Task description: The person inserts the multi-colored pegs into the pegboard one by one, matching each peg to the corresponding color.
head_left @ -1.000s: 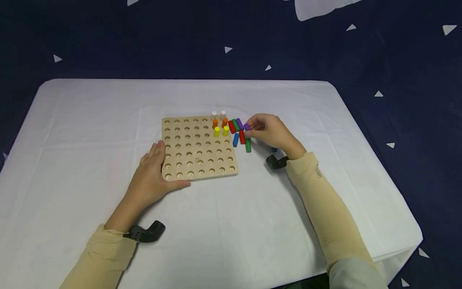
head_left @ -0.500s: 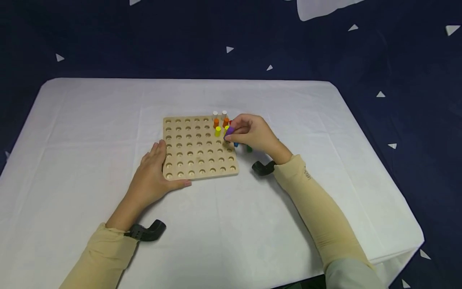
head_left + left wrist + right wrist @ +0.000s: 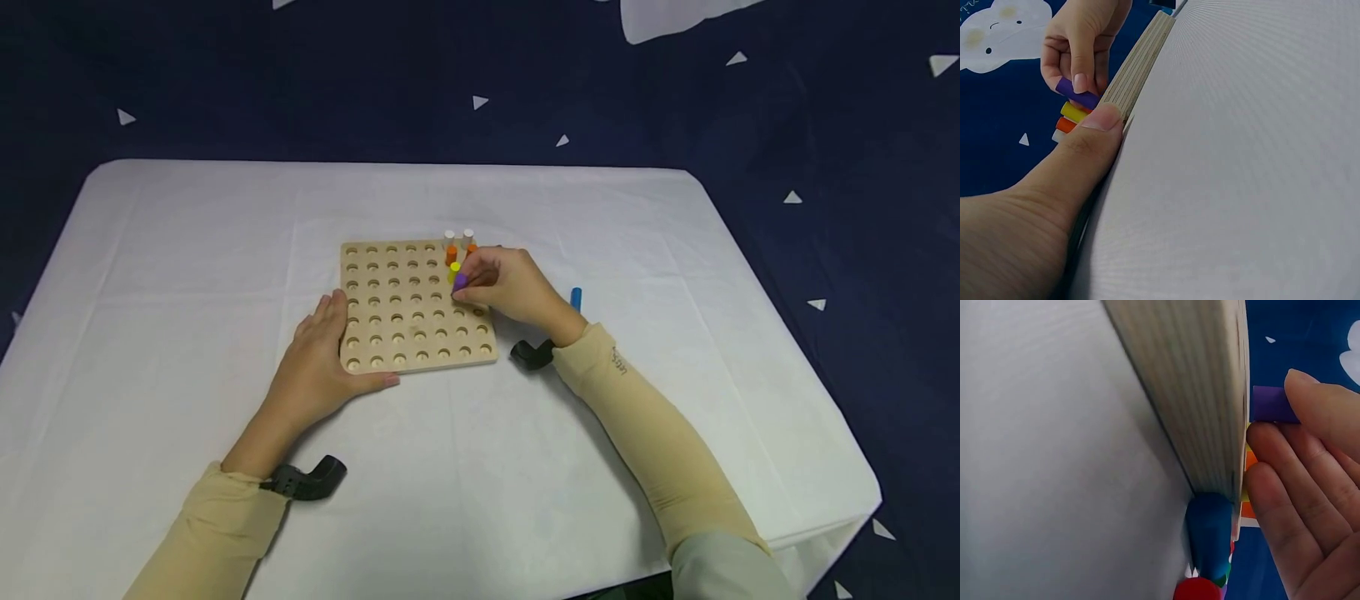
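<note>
A square wooden pegboard point(image 3: 407, 327) with rows of round holes lies on the table. My right hand point(image 3: 513, 287) pinches a purple peg point(image 3: 460, 282) between thumb and fingers, in front of a standing yellow peg point(image 3: 454, 269). In the right wrist view the end of the purple peg point(image 3: 1272, 404) is right at the board's face. Along the board's left edge lie the fingers of my left hand point(image 3: 315, 358), and its thumb point(image 3: 1085, 150) rests against the front edge. White pegs point(image 3: 468, 236) and orange pegs point(image 3: 452, 255) stand at the back right corner.
A blue peg point(image 3: 576, 299) lies on the white-covered table point(image 3: 637, 242) right of my right hand. Beside the board in the right wrist view are another blue peg point(image 3: 1210, 534) and a red one point(image 3: 1197, 590). My right hand hides several loose pegs in the head view.
My right hand has carried the purple peg leftward from the loose pegs to over the board, by the front yellow peg. The left hand has stayed at the board's corner.
</note>
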A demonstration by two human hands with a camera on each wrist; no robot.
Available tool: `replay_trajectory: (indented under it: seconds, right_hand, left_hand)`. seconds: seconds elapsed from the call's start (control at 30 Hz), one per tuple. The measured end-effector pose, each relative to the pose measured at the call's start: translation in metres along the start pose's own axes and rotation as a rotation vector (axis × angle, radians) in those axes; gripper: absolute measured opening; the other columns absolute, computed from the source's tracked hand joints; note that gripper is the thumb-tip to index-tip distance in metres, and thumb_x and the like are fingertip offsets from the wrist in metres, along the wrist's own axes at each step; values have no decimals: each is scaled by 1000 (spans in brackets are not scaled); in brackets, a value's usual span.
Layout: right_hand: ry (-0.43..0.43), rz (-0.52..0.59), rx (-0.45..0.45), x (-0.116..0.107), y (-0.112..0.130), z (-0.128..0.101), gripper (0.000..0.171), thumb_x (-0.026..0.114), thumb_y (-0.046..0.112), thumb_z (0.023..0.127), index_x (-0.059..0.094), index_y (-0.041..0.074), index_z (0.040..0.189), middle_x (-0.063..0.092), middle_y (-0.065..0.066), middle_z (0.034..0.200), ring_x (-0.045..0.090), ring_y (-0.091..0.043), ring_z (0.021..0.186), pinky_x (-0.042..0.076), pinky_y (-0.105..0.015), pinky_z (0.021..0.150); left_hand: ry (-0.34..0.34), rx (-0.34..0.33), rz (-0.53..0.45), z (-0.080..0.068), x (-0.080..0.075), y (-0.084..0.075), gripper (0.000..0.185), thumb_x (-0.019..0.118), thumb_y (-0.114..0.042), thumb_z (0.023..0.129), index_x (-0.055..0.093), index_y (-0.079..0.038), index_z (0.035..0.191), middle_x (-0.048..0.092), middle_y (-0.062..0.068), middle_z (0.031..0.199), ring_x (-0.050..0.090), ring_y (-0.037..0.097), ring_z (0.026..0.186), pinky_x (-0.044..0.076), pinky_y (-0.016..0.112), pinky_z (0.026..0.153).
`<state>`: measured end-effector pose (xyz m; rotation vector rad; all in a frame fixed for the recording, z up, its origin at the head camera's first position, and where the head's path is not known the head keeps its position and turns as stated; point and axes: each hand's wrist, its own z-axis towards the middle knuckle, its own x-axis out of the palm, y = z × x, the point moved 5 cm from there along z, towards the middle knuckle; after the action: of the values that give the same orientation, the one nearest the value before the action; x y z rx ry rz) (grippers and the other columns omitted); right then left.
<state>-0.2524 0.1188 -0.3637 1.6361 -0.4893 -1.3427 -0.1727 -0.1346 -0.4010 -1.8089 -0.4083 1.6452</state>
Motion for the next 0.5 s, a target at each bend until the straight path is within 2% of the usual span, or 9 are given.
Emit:
replay_trajectory:
  seconds: [0.23,0.5]
  right_hand:
    - [5,-64,-1,2,1,-1,14,82,15,82,70,14,89,74,3,90,69,-10,84,58,-28,77]
    - [14,-156,13,5,2,-1,14,81,17,84,71,14,92,74,2,89,67,-10,81,56,-26,72]
  left_hand:
    - [2,0,5,1,0,0,141,87,-62,61,7,5,157,11,24,164,10,39,154,11,57,125]
    - [-1,2,4,0,0,0,141,87,-61,61,7,5,156,11,25,164,10,40,154,10,56,125]
